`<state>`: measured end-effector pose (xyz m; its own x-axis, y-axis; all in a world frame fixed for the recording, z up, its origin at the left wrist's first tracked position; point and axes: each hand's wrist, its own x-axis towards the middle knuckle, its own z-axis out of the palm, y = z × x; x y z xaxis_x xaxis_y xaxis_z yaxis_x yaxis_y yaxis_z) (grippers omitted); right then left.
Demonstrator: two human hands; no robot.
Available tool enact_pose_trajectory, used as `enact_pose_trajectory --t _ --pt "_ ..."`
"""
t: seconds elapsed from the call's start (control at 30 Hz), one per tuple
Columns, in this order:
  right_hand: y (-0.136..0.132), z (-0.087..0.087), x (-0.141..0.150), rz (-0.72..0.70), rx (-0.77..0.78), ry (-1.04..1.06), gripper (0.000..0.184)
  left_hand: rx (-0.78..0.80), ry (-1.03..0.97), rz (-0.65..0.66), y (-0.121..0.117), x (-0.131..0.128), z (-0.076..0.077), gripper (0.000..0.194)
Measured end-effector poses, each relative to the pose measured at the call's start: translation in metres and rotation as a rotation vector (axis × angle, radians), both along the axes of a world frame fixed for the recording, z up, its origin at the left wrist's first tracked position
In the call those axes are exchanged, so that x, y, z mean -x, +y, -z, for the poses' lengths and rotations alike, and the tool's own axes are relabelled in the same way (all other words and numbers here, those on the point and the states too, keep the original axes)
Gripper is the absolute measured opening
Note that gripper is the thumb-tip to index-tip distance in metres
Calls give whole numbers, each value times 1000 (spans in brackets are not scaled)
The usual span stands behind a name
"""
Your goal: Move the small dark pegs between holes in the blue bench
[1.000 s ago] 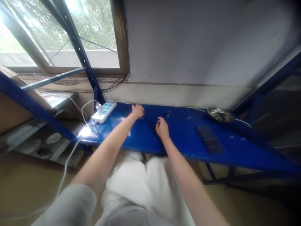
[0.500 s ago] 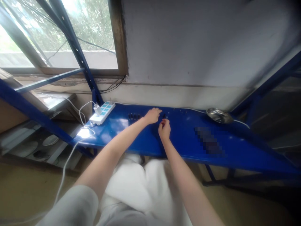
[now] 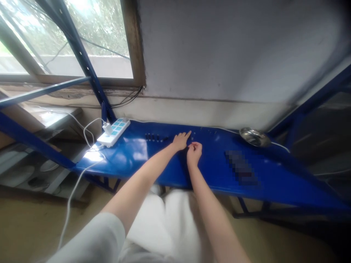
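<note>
My left hand (image 3: 181, 141) lies on the blue metal shelf top (image 3: 214, 164), fingers stretched out toward the back and right, holding nothing that I can see. My right hand (image 3: 194, 152) sits just right of it, nearly touching, with thumb and fingers pinched together on something too small to name. A short row of small dark pieces (image 3: 153, 137) stands on the shelf to the left of my left hand. A few more tiny dark bits (image 3: 210, 130) lie near the wall behind my hands.
A white power strip (image 3: 114, 130) with a plugged-in charger and white cable lies at the shelf's left end. A shiny metal dish (image 3: 253, 137) sits at the back right. A blurred-out dark patch (image 3: 241, 167) lies right of my hands. Blue rack posts stand beside the window.
My left hand moved right from near the power strip to beside my right hand, leaving the row of dark pieces uncovered. My right hand shifted slightly forward and closed into a pinch.
</note>
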<state>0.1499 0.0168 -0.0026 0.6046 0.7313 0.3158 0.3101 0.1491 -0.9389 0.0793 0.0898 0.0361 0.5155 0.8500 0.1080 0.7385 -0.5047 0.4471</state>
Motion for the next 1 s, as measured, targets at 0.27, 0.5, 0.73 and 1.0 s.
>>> enact_pose_trajectory --t 0.27,0.5,0.73,1.0 --pt "-1 -2 -1 15 28 18 23 -79 -68 -86 1 -11 0 28" --pt "8 1 -4 74 205 -253 36 -60 -411 -241 -14 11 13 11" --pt "28 -7 -6 -56 607 -517 53 88 -906 -472 -60 59 21 13" --pt "45 -6 -12 -98 661 -616 54 137 -1112 -583 -81 83 34 22"
